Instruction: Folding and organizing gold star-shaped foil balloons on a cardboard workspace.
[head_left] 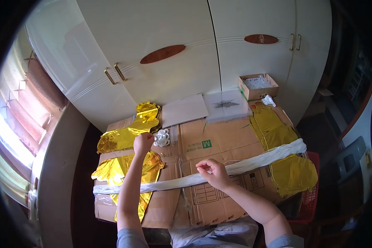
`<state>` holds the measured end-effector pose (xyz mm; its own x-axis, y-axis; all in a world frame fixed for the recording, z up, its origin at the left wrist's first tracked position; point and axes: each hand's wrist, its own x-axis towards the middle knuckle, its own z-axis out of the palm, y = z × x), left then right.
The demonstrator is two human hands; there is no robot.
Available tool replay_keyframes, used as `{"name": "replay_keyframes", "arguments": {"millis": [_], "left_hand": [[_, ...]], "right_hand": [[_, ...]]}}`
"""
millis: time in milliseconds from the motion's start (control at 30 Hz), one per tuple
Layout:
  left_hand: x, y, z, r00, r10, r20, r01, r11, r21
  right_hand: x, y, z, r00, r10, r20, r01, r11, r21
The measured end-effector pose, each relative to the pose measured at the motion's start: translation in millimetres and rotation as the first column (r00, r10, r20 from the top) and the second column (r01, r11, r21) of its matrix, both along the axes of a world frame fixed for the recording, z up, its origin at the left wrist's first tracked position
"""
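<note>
My left hand (144, 143) is closed beside a small pile of white rings (162, 138); anything in its fingers is hidden. It is over the edge of shiny gold foil pieces (126, 135). Near the middle, my right hand (214, 173) is closed in a pinch, with a small white bit showing at the fingers. A long bundle of white string (262, 160) stretches across the cardboard (223, 140), passing behind my left forearm and under or behind my right hand. More gold foil (152, 165) lies at the near left. Flat gold foil shapes (273, 128) are stacked on the right.
At the back stand a pale flat board (185, 109), a clear plastic sheet or bag (228, 105) and a small open carton (263, 94) with white contents. Crumpled white material (268, 100) lies beside the carton. White cabinets (165, 78) rise behind; a red basket (314, 196) is at right.
</note>
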<state>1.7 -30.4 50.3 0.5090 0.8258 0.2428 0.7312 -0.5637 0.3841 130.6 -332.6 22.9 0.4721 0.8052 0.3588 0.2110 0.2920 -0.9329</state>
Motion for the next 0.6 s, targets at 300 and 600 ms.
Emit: {"name": "replay_keyframes", "arguments": {"millis": [300, 600], "left_hand": [[17, 13, -27, 0.999, -0.016, -0.035, 0.019, 0.997, 0.072], [5, 12, -14, 0.992, -0.088, 0.095, 0.086, 0.996, 0.029]], "right_hand": [[3, -2, 1, 1.0, -0.014, 0.017, 0.015, 1.0, -0.026], [3, 0, 4, 0.999, -0.04, -0.007, 0.04, 0.999, 0.0]]}}
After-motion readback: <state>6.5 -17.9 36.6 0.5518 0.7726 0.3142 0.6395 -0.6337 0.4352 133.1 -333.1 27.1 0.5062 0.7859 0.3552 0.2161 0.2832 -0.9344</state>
